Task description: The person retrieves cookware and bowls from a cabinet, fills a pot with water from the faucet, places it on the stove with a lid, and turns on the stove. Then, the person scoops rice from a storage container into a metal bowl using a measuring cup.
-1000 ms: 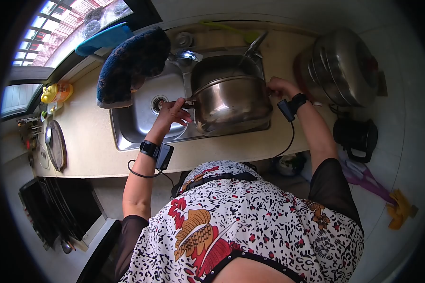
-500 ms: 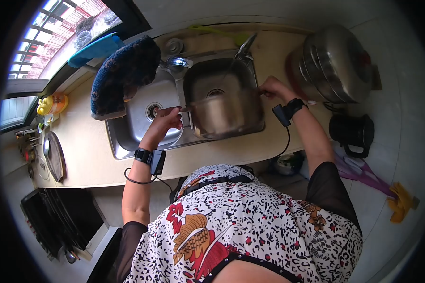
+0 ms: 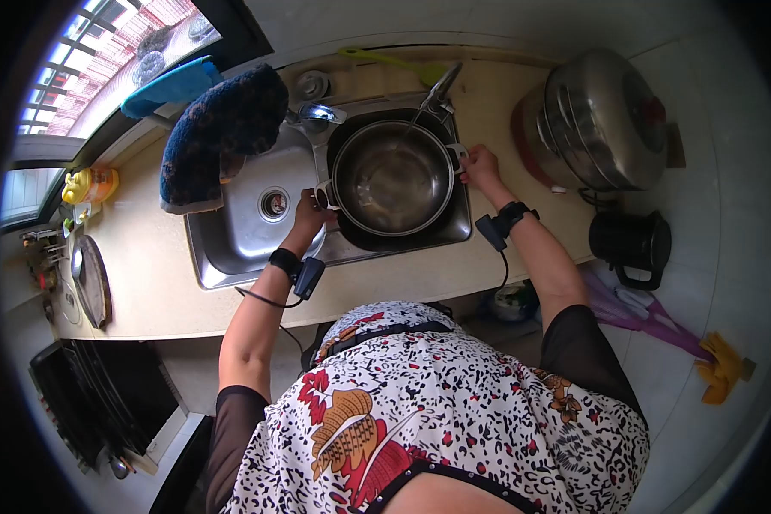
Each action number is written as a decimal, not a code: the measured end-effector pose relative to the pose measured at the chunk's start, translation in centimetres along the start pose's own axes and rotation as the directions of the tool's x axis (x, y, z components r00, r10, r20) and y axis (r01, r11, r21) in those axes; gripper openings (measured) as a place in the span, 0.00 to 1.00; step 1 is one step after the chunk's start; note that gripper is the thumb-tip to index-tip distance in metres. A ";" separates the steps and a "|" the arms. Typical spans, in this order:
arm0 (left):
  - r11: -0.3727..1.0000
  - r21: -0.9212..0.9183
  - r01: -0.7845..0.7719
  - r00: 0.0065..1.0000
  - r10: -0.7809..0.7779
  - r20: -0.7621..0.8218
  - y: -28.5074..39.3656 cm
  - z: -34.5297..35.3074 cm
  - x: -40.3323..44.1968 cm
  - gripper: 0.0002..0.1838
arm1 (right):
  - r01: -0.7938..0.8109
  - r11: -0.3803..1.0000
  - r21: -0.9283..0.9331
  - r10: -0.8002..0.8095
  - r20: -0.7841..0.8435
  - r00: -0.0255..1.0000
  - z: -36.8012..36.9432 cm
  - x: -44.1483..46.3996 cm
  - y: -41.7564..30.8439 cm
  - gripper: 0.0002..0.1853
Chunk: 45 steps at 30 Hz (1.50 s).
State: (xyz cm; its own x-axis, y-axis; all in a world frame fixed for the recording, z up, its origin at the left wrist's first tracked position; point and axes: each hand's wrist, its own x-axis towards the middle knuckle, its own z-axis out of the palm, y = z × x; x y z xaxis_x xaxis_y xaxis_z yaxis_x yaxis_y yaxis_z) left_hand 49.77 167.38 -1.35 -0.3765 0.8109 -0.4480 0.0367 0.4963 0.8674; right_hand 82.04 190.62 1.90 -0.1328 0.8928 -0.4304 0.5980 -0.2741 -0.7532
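A round metal pot (image 3: 393,178) with two side handles sits over the right basin of the double sink (image 3: 343,248), its open mouth facing up toward me. Water seems to run from the faucet (image 3: 437,92) into it. My left hand (image 3: 310,212) is closed on the pot's left handle (image 3: 325,195). On the opposite side, my right hand (image 3: 480,166) grips the right handle (image 3: 460,158). How deep any water stands in the pot I cannot tell.
A dark blue towel (image 3: 223,128) hangs by the left basin. To the right stand a large lidded steamer (image 3: 604,120) and a black kettle (image 3: 630,244). A green utensil (image 3: 385,58) lies behind the sink, a cutting board (image 3: 95,283) at the far left.
The pot has turned from a tipped position, with its side toward me, to upright under the faucet. Both hands have moved with its handles.
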 end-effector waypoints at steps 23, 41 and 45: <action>0.723 0.666 -0.185 0.954 0.295 -0.056 1.3 2.7 2.0 0.28 | 0.188 0.679 -0.710 -0.215 0.053 0.975 -0.3 -2.1 -1.8 0.15; 0.688 0.671 -0.276 0.855 0.495 -0.155 -3.5 -2.1 -0.5 0.23 | 0.215 0.785 -0.581 -0.376 -0.171 0.911 -2.0 -6.6 1.5 0.08; 0.896 0.409 -0.176 0.951 0.262 -0.166 -2.4 -1.8 -4.9 0.38 | 0.297 0.896 -0.331 -0.403 -0.323 0.856 -2.0 -11.7 3.6 0.03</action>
State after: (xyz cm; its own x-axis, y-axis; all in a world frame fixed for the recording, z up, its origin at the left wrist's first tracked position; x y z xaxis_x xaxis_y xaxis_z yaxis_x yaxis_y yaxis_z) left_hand 49.86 161.65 -0.81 -0.5021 0.8495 -0.1622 0.4775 0.4287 0.7670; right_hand 87.28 179.91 5.21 -0.0994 0.9904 0.0959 0.7575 0.1378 -0.6382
